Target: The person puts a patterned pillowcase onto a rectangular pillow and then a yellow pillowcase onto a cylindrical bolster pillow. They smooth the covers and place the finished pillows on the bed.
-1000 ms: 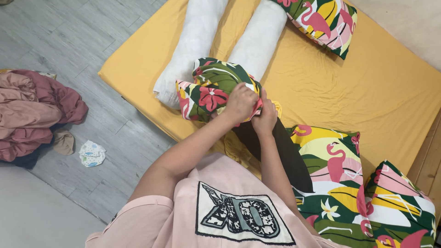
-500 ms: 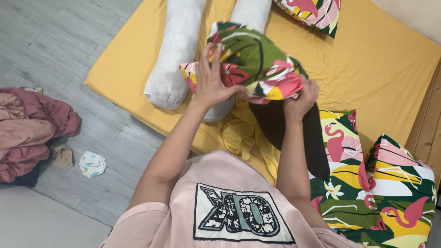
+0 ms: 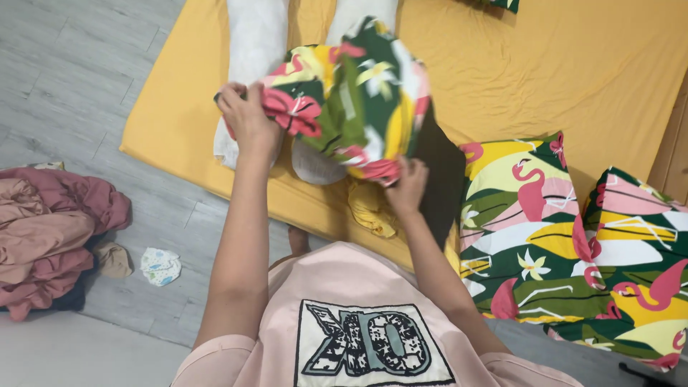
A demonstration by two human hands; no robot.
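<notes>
Pillowcase [image 3: 351, 100], bunched, green, pink, yellow floral print

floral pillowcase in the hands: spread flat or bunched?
Bunched. The floral pillowcase is gathered up above the yellow mattress, left hand gripping one crumpled edge, right hand the lower edge.

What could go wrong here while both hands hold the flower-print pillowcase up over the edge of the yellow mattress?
1. The left hand and right hand grip the pillowcase only at its lower bunched edges, so the fabric may slip out.
2. The white pillow lies with its end at the mattress edge; a tug could perhaps slide it to the floor.
3. The raised cloth hides the second white pillow.
</notes>
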